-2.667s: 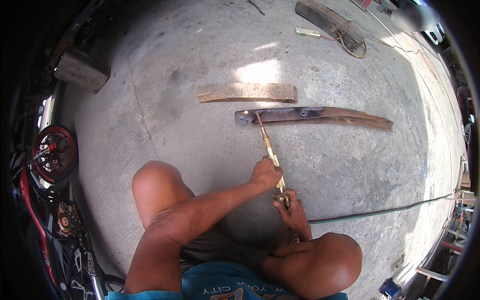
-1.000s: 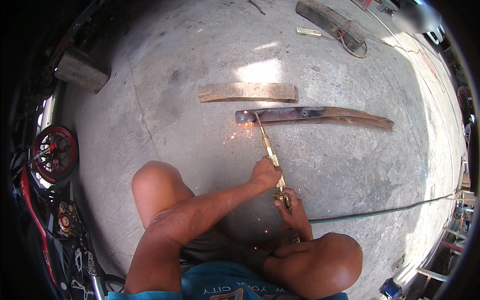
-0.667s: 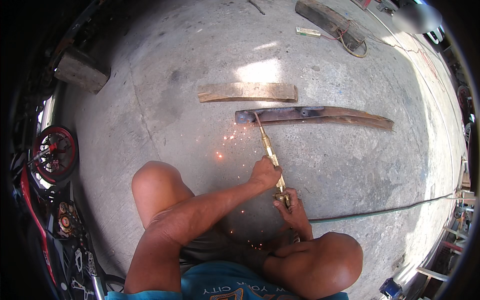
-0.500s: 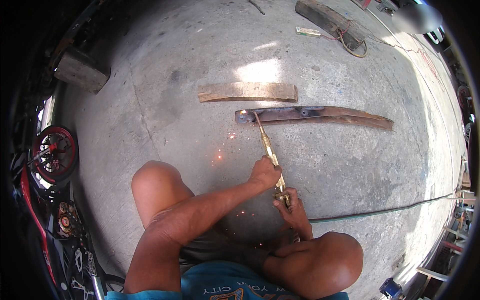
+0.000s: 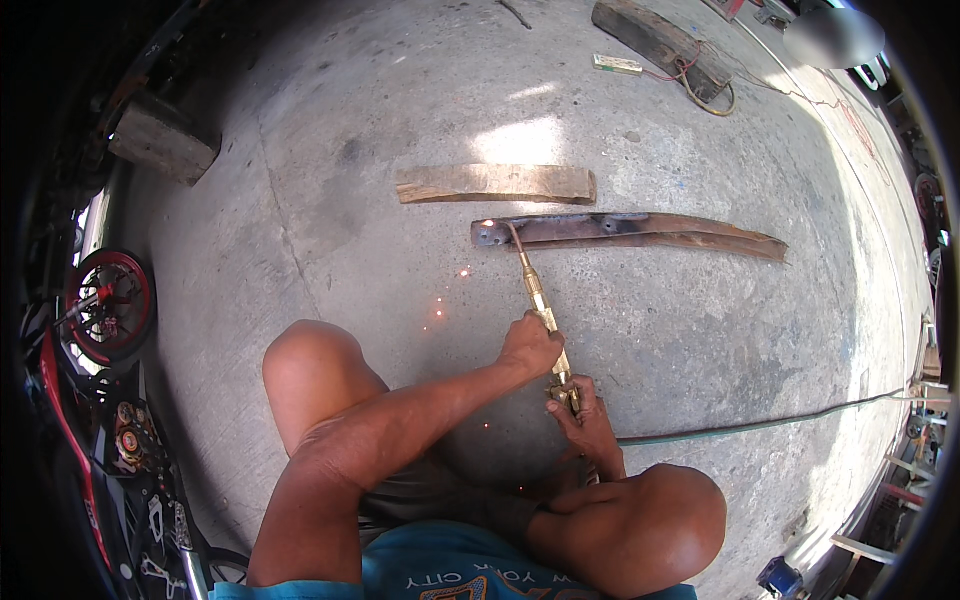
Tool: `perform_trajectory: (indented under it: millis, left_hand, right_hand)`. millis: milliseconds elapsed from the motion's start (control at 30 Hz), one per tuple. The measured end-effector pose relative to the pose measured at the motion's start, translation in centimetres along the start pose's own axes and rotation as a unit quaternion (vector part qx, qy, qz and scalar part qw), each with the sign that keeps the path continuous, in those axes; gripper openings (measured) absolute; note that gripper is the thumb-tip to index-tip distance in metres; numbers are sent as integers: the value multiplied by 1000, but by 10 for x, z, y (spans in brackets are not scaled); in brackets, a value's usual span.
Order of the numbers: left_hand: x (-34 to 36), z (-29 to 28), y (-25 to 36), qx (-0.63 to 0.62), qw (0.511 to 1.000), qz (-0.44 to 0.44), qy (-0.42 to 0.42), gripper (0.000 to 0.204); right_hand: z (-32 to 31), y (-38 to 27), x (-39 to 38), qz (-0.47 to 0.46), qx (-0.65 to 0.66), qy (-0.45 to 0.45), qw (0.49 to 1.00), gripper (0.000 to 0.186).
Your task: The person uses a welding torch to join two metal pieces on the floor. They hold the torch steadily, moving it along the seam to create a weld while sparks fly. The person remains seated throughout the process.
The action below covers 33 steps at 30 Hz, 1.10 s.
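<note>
Bare left hand (image 5: 533, 347) and right hand (image 5: 586, 415) wrap tightly around a brass torch (image 5: 540, 300), angled over a rusty metal bar (image 5: 650, 228) on the concrete floor (image 5: 400, 260).

The left grips the middle, the right the rear; a bright spot (image 5: 488, 223) glows at the bar's left end, and a wooden plank (image 5: 495, 184) lies just beyond.

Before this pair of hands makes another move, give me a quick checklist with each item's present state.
1. Left hand gripping the brass torch: ok, fingers closed round its body.
2. Right hand on the torch: ok, at its rear end.
3. Torch tip at the metal bar: ok, near its left end; actual contact unclear.
4. Hands gloved: not ok, both bare.
5. Sparks gone: not ok, several glow nearer the person than the bar.
6. Green hose joined to torch: cannot tell, connection hidden.
</note>
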State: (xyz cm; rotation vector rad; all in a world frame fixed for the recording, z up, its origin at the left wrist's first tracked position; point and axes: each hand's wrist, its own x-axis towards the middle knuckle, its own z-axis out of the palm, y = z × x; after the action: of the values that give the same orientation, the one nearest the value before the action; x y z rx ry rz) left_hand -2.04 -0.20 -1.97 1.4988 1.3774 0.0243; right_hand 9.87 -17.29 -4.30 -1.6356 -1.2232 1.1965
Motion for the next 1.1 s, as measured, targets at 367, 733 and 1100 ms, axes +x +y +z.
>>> perform_trajectory:
  millis: [367,733,1100]
  left_hand:
    - [-2,-2,2,-7,1000,-9,-8,54]
    - [2,3,-3,12,1000,0,13,45]
    - [1,3,-1,10,1000,-2,19,43]
  right_hand:
    - [-3,-5,-1,30,-7,-20,999,42]
    - [1,-4,0,6,3,4,1000,40]
    - [-2,-4,0,14,-9,-11,1000,42]
